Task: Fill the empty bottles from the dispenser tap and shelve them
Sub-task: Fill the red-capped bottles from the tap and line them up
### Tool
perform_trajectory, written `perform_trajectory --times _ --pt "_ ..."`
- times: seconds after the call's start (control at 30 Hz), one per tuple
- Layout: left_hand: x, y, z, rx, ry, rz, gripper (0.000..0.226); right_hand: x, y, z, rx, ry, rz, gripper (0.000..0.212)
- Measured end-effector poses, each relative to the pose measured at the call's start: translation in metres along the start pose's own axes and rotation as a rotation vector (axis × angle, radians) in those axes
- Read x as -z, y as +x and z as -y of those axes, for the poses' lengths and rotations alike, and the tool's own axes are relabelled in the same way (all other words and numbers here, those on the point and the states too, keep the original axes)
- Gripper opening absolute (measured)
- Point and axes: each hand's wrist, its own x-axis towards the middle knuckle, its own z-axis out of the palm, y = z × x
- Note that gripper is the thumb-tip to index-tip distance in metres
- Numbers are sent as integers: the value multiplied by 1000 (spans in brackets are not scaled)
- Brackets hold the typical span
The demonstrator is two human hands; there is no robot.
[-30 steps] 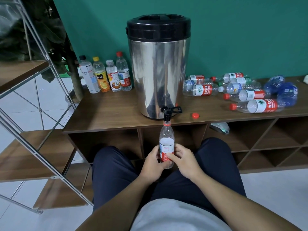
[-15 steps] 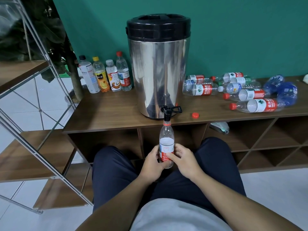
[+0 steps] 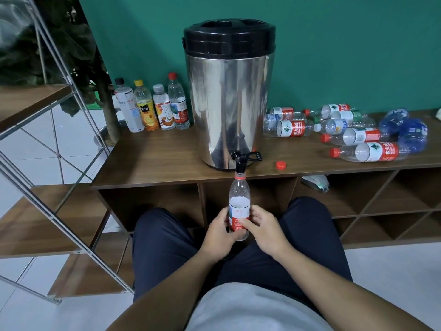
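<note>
The bottle [image 3: 239, 206] stands upright, its open mouth directly under the tap [image 3: 240, 161] of the steel dispenser [image 3: 229, 96]. Both hands wrap its lower half, the left hand [image 3: 218, 237] and the right hand [image 3: 265, 231] equally near, so any coming move runs straight down, away from the tap.

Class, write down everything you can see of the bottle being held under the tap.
The bottle is clear plastic with a red neck ring and a white-and-red label. It stands upright and uncapped, its mouth right under the black tap. The left hand and right hand grip its lower half, above the lap. Its water level cannot be told.
</note>
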Motion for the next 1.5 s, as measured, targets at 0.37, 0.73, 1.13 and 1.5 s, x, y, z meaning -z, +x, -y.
perform_trajectory --times 0.37,0.73,1.13,1.5 --pt "0 0 1 -3 0 5 70 0 -1 1 1 -2 5 44" --pt "0 0 1 -2 1 4 68 1 -3 4 15 -9 0 41" --pt "1 0 1 -12 8 6 69 1 -2 3 15 -9 4 41" --pt "0 0 1 -17 1 0 67 0 -2 3 14 -7 5 41"
